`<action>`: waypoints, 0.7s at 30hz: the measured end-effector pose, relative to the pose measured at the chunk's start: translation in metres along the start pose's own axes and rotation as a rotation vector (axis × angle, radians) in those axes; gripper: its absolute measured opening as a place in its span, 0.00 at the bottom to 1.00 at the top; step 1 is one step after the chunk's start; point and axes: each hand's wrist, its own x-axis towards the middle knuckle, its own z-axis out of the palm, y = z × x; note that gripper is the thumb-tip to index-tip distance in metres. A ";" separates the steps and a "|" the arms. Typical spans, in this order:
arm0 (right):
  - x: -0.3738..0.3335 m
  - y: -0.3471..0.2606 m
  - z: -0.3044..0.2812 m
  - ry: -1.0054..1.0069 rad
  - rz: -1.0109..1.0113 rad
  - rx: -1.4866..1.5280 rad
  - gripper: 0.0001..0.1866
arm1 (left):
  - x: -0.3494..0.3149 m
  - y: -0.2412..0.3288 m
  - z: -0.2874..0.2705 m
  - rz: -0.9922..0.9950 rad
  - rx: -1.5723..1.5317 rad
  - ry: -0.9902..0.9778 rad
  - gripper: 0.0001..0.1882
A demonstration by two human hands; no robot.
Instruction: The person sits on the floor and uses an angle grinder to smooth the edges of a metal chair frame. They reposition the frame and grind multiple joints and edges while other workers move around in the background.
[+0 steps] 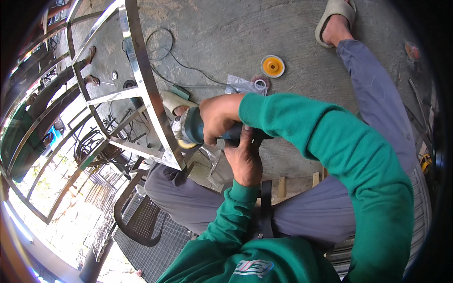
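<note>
Both my hands are closed around a teal and black angle grinder with a metal head. My right hand wraps over the front of its body from above. Farther back, my left hand grips the rear part from below, with the thumb pointing up along it. A pale yellow disc on the grinder's head is beside the lower corner of a shiny metal frame. I cannot tell whether disc and frame touch. The frame's square tubes tilt across the left side of the view.
On the concrete floor lie an orange disc, a clear plastic bag, a ring-shaped disc and a looping cable. A black perforated chair stands at lower left. Behind the frame, another person's foot shows near tangled cables.
</note>
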 end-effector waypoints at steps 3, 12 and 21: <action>-0.001 -0.001 -0.001 -0.005 0.004 -0.003 0.27 | -0.002 -0.001 -0.002 0.000 0.049 0.027 0.30; -0.006 0.001 0.005 0.019 0.006 -0.022 0.26 | -0.007 -0.006 -0.005 0.076 0.255 -0.071 0.26; -0.006 0.003 0.010 0.041 0.018 0.023 0.26 | -0.010 -0.004 -0.004 -0.001 0.042 -0.051 0.25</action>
